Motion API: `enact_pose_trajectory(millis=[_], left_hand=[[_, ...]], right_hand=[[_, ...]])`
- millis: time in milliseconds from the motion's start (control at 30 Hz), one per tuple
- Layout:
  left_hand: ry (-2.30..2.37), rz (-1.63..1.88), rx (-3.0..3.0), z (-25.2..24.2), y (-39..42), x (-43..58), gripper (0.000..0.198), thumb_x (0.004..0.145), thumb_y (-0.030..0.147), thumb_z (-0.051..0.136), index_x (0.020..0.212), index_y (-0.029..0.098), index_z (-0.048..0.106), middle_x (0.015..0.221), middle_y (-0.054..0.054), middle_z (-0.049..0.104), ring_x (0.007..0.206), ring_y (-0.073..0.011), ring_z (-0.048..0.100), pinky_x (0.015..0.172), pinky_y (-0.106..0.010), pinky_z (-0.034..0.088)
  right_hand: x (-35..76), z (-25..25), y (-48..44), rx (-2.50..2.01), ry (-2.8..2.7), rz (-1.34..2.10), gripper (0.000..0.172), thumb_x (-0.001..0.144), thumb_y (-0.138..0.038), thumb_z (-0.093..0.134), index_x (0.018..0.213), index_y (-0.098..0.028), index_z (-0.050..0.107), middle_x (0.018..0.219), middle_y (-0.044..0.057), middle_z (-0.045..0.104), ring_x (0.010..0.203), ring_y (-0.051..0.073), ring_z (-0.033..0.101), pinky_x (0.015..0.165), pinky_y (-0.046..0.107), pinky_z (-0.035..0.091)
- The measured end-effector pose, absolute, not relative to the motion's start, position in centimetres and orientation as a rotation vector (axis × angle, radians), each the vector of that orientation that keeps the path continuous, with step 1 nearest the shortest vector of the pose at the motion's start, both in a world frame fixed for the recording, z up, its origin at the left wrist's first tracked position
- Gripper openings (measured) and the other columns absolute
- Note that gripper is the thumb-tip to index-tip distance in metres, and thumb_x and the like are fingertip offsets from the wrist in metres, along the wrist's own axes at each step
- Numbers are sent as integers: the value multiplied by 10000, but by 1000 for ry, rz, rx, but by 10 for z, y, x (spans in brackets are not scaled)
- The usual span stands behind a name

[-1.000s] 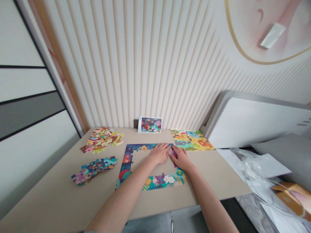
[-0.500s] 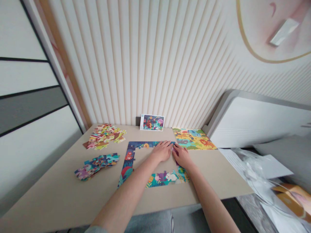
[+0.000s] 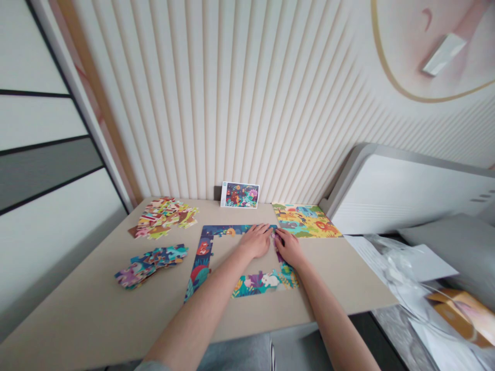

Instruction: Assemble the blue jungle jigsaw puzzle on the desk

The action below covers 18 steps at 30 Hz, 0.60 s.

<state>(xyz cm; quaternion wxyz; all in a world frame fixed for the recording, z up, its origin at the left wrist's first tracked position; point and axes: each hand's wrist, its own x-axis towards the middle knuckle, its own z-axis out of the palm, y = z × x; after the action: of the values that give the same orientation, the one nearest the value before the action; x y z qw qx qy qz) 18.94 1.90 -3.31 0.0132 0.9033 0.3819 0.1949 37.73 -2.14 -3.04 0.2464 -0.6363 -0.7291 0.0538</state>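
Note:
A jigsaw border (image 3: 198,276) lies on the table as a rectangular frame around bare tabletop. My left hand (image 3: 256,241) rests on its top edge near the upper right corner, fingers stretched out and lying flat. At that corner my right hand (image 3: 289,248) has its thumb and forefinger on a purple puzzle piece (image 3: 275,241) of the right side. The fingers partly cover the piece, so its fit against its neighbours is hard to see. Along the bottom edge a white rabbit (image 3: 269,280) shows, while my left forearm crosses the lower left part.
Loose dark-blue pieces (image 3: 152,264) lie in a heap left of the border, with a red-and-yellow heap (image 3: 164,217) behind. A picture card (image 3: 240,195) leans on the wall. A yellow animal puzzle (image 3: 307,220) lies at back right. Plastic wrapping (image 3: 398,265) lies beyond the table's right edge.
The view has shifted slightly, moving the scene a little to the left. Both hands stay at the border's upper right corner, with only slight finger movement.

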Motion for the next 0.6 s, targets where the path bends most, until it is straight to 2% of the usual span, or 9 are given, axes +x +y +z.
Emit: enact_pose_trajectory(millis=[200, 467, 600], left_hand=[[1185, 603, 2812, -32, 19, 189, 501, 1027, 329, 331, 1499, 221, 459, 1587, -51, 435, 1469, -224, 365, 1222, -436, 259], [1193, 588, 2801, -31, 18, 189, 507, 1031, 335, 312, 1504, 225, 456, 1592, -49, 428, 1480, -228, 347, 1228, -455, 248], [1198, 581, 2797, -31, 18, 189, 506, 1035, 342, 300, 1500, 226, 462, 1586, -50, 437, 1478, -231, 351, 1224, -459, 257]], right_hand=[[388, -30, -24, -1747, -1941, 134, 374, 957, -348, 521, 1244, -208, 715, 1362, 105, 636, 1245, 258, 594, 1084, 388, 428], [377, -18, -33, -1841, -2037, -29, 338, 997, -367, 479, 1189, -253, 732, 1309, 78, 667, 1215, 245, 586, 1076, 392, 372], [373, -15, -36, -1875, -2044, -87, 352, 1003, -366, 476, 1263, -250, 682, 1300, 91, 669, 1213, 253, 576, 1052, 389, 359]])
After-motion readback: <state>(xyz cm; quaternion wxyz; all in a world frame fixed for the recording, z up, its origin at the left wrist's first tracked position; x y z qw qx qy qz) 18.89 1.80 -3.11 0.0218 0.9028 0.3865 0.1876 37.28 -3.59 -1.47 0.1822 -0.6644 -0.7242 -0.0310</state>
